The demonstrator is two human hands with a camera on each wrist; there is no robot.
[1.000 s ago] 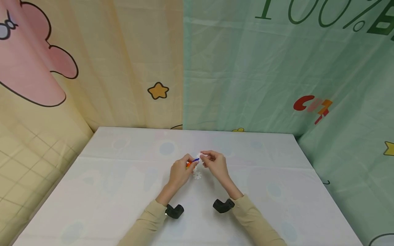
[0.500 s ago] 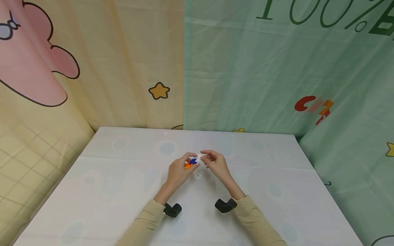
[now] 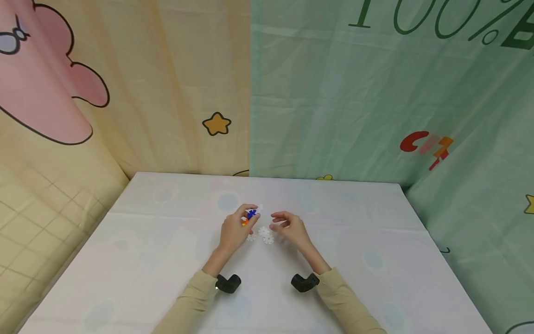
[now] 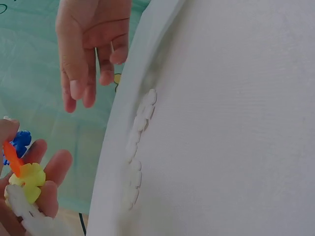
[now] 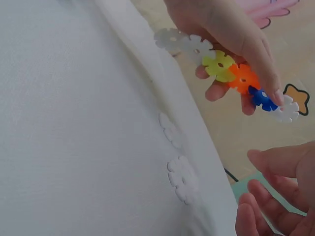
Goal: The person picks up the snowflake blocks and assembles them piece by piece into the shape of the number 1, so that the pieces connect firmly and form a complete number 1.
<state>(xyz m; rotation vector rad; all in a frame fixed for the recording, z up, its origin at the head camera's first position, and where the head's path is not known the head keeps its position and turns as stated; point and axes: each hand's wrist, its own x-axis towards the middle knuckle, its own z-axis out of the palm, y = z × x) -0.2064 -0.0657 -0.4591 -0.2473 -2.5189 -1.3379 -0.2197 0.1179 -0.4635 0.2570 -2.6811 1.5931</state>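
Observation:
My left hand grips a chain of snowflake discs between thumb and fingers. In the right wrist view the chain runs from two white discs through a yellow, an orange and a blue disc to a white disc at the thumb tip. The discs overlap edge to edge, slotted together. My right hand hovers to the right, fingers loosely bent, with nothing in it. White snowflake discs lie on the table just left of its fingertips and below the left hand.
A white cloth with faint pastel spots covers the table. Behind it hang a yellow curtain and a green curtain. Each wrist carries a black camera.
The right fingers have come away from the white disc at the chain's end. My left hand has drawn left with the chain, uncovering white discs on the table.

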